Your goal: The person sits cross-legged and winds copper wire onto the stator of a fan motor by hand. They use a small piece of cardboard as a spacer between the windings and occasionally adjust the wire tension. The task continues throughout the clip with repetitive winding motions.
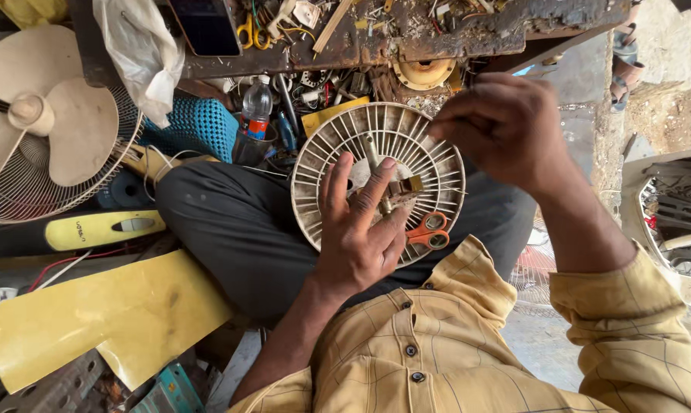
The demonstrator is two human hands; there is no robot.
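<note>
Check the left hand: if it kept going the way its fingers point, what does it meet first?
The left hand already rests on the round slatted grille. Its fingers point up-frame at the small metal part at the hub, probably first; depth unclear.

Mustard-yellow shirt (pixel 437 344) with thin dark windowpane check, buttoned down the front with small dark round buttons. Left sleeve rolled up above the elbow, forearm bare down to the fingers (pixel 345 187); right sleeve bunched in soft folds just behind the wrist, cuff loose. Dark charcoal trousers (pixel 238 229), plain and slightly dusty, below and beside the left fingers.
</note>
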